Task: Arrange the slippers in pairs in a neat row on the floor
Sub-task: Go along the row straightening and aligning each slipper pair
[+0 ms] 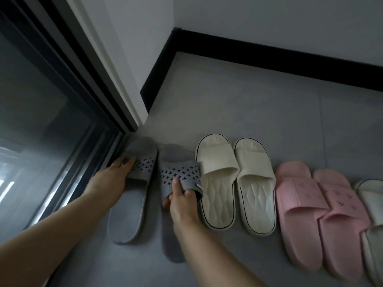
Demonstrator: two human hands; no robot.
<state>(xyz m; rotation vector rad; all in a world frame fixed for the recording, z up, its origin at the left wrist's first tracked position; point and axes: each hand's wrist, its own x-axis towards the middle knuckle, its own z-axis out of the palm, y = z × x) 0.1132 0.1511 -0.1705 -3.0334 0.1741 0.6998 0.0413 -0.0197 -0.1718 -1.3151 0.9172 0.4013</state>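
Observation:
Two grey slippers with perforated straps lie at the left end of a row on the grey floor. My left hand rests on the strap of the left grey slipper, fingers fairly straight over its outer edge. My right hand pinches the strap of the right grey slipper, thumb on top and fingers curled under it; my arm hides that slipper's heel. To the right sit a cream pair and a pink pair, toes pointing at the far wall.
Another pale slipper is cut off at the right edge. A dark-framed glass sliding door runs along the left, close to the left grey slipper. A black skirting board lines the white wall beyond open floor.

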